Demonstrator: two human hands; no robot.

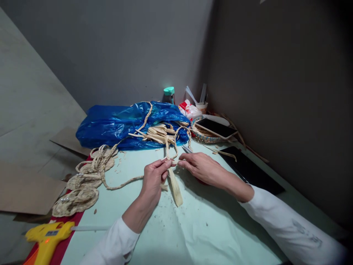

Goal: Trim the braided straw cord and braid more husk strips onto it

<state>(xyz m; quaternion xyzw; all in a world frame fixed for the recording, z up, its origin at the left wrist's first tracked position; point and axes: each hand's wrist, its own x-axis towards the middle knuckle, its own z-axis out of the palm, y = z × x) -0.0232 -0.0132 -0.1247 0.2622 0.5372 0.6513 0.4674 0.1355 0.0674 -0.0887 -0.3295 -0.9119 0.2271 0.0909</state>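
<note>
My left hand [156, 176] pinches pale dried strips where they cross, near the middle of the table. Close by on the right, my right hand [200, 167] has its thumb and fingers closed on the end of a strip. A wide flat strip [175, 187] hangs down between the hands onto the table. From my left hand a braided cord [121, 186] runs left to a pile of coiled braid [88, 176]. Behind the hands, loose dried strips [158, 133] stick out of a blue plastic bag [107, 125].
A yellow glue gun [49, 235] lies at the front left, its orange light lit. At the right are a black flat panel [253, 171] and a phone [216, 127] on a woven basket [204, 138]. A green-lidded jar [169, 95] stands by the wall.
</note>
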